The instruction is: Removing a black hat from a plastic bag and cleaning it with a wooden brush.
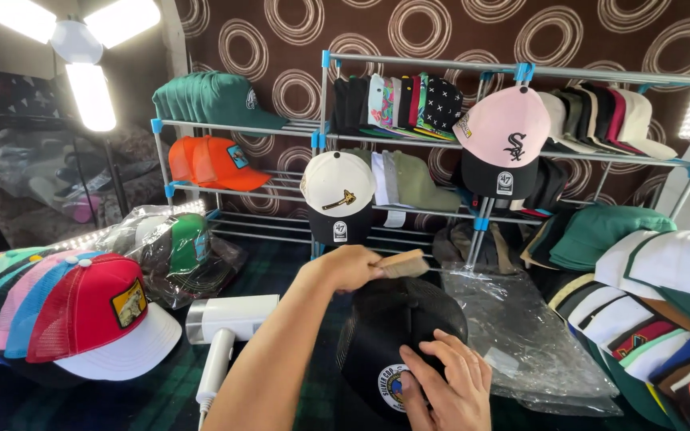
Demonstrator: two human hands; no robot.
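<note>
Head view, right hand: the right hand (449, 379) lies with fingers spread flat on the front panel of the black cap (397, 339), beside its round patch; it steadies, it does not grip.
Black cap: sits crown up at the near centre of the worktop (161, 399), which is covered by a dark plaid cloth.
Left hand: the left hand (353, 267) is closed around a pale wooden brush (403, 264), held just above the top of the crown.
Technique, as a judgement: short strokes in one direction over the crown, with the flat hand keeping the cap from turning, look likely to give the cleanest result; the patch calls for light pressure.
Near left: a white handheld steamer (229, 327) lies on the cloth beside the forearm; a fanned row of mesh caps ends in a red and white cap (101, 323).
Near right: clear plastic bags (521, 335) lie crumpled beside the black cap; folded caps (648, 303) are stacked past it.
Middle: bagged caps, one green (185, 247).
Far: a metal rack (425, 68) carries green, orange, cream and pink caps against a brown ringed wall.
</note>
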